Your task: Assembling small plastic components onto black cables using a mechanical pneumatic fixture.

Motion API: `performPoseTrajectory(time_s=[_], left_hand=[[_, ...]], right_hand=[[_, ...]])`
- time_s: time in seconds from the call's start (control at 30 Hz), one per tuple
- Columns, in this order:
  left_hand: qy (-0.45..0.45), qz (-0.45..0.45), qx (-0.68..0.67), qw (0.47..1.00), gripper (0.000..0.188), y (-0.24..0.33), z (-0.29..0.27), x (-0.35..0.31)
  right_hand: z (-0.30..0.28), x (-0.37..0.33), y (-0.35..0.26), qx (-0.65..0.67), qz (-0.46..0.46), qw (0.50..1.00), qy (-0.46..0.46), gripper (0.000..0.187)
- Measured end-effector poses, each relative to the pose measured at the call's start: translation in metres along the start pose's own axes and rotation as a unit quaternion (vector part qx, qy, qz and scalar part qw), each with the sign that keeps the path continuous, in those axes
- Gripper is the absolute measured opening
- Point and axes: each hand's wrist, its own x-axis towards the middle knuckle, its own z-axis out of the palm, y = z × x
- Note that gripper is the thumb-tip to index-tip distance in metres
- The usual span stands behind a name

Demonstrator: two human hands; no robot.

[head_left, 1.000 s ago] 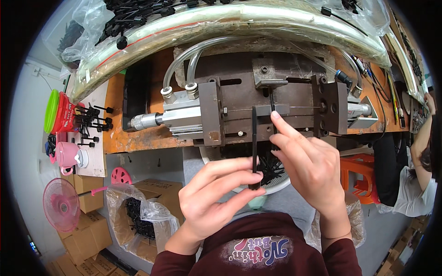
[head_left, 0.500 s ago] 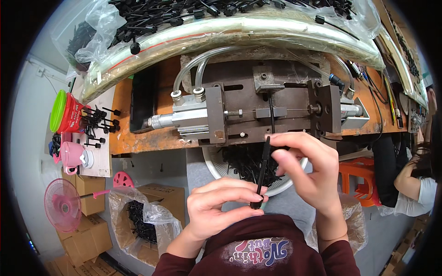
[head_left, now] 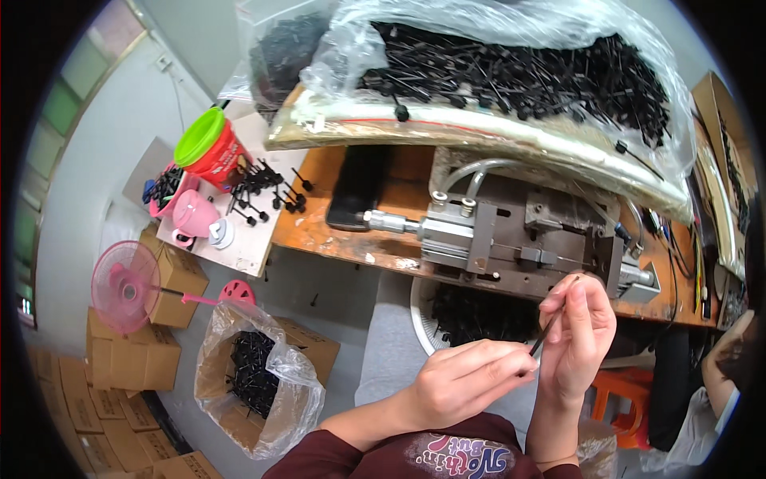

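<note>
Between my two hands is a thin black mascara wand (head_left: 547, 331), slanting up to the right. My left hand (head_left: 471, 382) has its fingers pinched on the lower, cap end, which they mostly cover. The fingers of my right hand (head_left: 581, 331) are closed around the upper part, so the bristles are largely hidden. Just beyond my right hand is a dark metal fixture (head_left: 519, 275) with a silver air cylinder (head_left: 447, 239) at its left side. Below the bench edge, a white basket (head_left: 420, 319) holds a heap of black wands (head_left: 483, 311).
A plastic-lined tray (head_left: 479, 134) piled with black wands spans the bench's back. Left are a red tub with a green rim (head_left: 215, 156), a pink cup (head_left: 195, 211), a pink fan (head_left: 126, 286) and a bagged carton (head_left: 215, 383). A person's arm (head_left: 728, 351) shows at right.
The view has swung left, bringing more of the tray and wall into sight. My right hand, earlier loosely spread by the wand's bristled tip, is now closed on the wand, which leans more.
</note>
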Motion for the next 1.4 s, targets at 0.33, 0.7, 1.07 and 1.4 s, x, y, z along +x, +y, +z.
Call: performPoseTrajectory(time_s=[0.33, 0.7, 1.07, 1.4], left_hand=[[0.25, 0.168, 0.31, 0.902, 0.019, -0.026, -0.162, 0.133], [0.357, 0.117, 0.399, 0.837, 0.018, -0.053, -0.224, 0.136], [0.335, -0.214, 0.385, 0.833, 0.015, -0.12, -0.227, -0.021], [0.326, -0.245, 0.423, 0.809, 0.021, -0.156, -0.249, -0.038]], right_hand=[[-0.024, 0.003, 0.009, -0.084, -0.028, 0.996, 0.023, 0.015], [-0.073, -0.047, 0.007, -0.09, 0.0, 0.991, 0.101, 0.015], [-0.047, -0.046, 0.022, -0.092, 0.074, 0.992, 0.043, 0.022], [-0.052, -0.051, 0.028, -0.084, 0.112, 0.989, 0.039, 0.02]])
